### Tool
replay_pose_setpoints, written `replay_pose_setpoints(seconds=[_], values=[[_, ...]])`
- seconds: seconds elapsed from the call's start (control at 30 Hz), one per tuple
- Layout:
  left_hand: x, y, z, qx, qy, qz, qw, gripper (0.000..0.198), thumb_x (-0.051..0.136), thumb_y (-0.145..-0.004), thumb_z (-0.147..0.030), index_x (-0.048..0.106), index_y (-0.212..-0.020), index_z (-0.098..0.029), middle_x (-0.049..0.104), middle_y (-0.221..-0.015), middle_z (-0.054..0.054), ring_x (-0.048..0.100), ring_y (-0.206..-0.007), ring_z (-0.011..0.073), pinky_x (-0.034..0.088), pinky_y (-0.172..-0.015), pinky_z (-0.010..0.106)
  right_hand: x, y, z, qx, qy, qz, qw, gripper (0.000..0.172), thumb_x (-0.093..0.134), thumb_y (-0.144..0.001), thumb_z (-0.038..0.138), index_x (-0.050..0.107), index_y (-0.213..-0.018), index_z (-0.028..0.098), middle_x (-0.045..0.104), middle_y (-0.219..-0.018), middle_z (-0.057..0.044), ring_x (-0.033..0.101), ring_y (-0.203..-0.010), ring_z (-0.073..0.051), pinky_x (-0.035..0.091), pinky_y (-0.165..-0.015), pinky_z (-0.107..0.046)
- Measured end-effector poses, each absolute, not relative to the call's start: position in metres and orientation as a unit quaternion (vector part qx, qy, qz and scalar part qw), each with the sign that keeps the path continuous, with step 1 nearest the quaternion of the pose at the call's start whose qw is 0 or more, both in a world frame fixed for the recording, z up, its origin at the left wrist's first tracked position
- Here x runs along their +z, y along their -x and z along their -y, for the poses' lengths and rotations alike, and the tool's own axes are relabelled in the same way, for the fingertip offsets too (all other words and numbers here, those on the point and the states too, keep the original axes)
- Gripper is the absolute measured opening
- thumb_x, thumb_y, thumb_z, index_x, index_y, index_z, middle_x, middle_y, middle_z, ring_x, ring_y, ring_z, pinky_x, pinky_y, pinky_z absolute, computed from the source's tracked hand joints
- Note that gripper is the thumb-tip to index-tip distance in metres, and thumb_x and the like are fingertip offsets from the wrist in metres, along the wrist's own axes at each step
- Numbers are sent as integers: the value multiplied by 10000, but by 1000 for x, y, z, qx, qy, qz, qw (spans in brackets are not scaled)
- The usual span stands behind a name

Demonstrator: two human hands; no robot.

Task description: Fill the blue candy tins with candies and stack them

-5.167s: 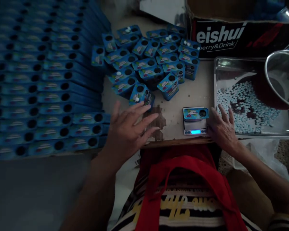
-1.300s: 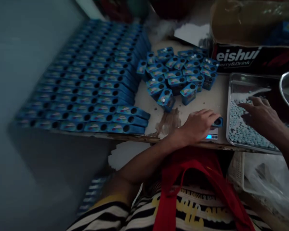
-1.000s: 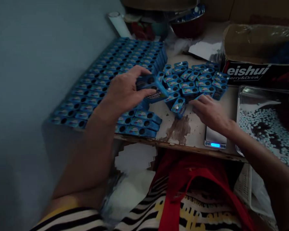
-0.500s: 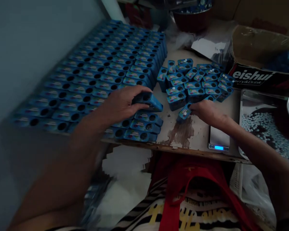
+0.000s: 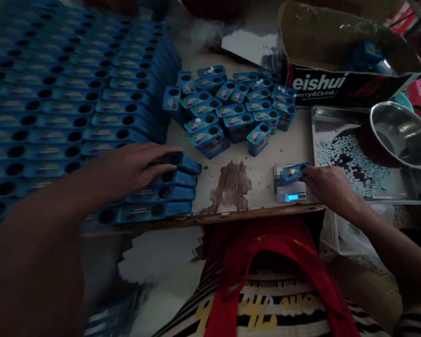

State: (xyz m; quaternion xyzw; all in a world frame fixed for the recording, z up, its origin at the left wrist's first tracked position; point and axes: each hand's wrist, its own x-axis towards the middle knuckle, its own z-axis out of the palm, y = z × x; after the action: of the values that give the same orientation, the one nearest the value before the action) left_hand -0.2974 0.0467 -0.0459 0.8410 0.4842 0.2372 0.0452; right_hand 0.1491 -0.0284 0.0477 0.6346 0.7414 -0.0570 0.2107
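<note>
My left hand (image 5: 136,164) reaches over the packed rows of small blue boxes (image 5: 128,120). Its thumb and fingers grip a blue box (image 5: 187,163) at the right end of a row near the table's front. My right hand (image 5: 333,185) pinches another blue box (image 5: 293,172) by its right end. That one is tilted, with a white tablet on its top, and is over the small digital scale (image 5: 289,189); whether it touches the scale is hard to tell. The scale's display glows blue. Between my hands stands a loose group of blue boxes (image 5: 238,122), some with white tablets on top.
At the right lies a metal tray (image 5: 403,189) with pale tablets (image 5: 347,154) and a steel bowl (image 5: 403,135). An open black-printed carton (image 5: 344,86) with blue items inside is behind it. White paper (image 5: 250,47) lies at the back. The table's front edge (image 5: 224,215) is worn.
My right hand has carried a blue box from the loose group rightward to the scale. My left hand has lowered its box into the row's front end. The view has turned right.
</note>
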Motion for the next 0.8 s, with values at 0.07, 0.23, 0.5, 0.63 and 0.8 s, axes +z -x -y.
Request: replay_pose_setpoints(seconds=[0.07,0.23,0.5,0.63,0.8], values=[[-33,289,-36,184,-893,-411,6,774,366,-1098,-843,818,-1339,-263,874,-1151,81,807,-936,288,629,-877,423,45,-157,34,-65,-636,-753,157,267,646,-1092,344,874,-1148,217,875,-910,-119,790,-779,-273,343,-653,-345],[-6,226,1,231,-891,-389,-47,363,533,-1173,-479,744,-1415,-308,836,-1333,80,811,-1210,331,547,-1207,595,44,-210,38,-54,-675,-736,-10,256,717,-1063,460,858,-1179,280,838,-863,-58,766,-791,-258,448,-734,-345],[-15,126,17,231,-908,-346,-50,216,613,-1122,-157,756,-1283,-178,843,-1251,115,822,-1180,308,523,-1273,606,-28,-343,49,-44,-683,-715,141,740,817,-930,482,610,-1586,208,705,-1384,-237,656,-1252,-445,535,-915,-463],[-19,120,17,234,-900,-365,-26,223,643,-1127,-218,738,-1325,-184,844,-1247,106,808,-1207,299,536,-1262,600,-51,-339,43,-67,-694,-706,122,607,757,-929,410,674,-1487,186,677,-1394,-245,694,-1124,-393,526,-840,-417],[-29,124,21,262,-878,-400,38,290,698,-1073,-244,742,-1358,-271,848,-1266,66,800,-1176,297,506,-1279,608,-55,-324,11,-177,-682,-710,-16,181,748,-763,261,746,-936,207,730,-893,-53,659,-820,-236,451,-762,-331]])
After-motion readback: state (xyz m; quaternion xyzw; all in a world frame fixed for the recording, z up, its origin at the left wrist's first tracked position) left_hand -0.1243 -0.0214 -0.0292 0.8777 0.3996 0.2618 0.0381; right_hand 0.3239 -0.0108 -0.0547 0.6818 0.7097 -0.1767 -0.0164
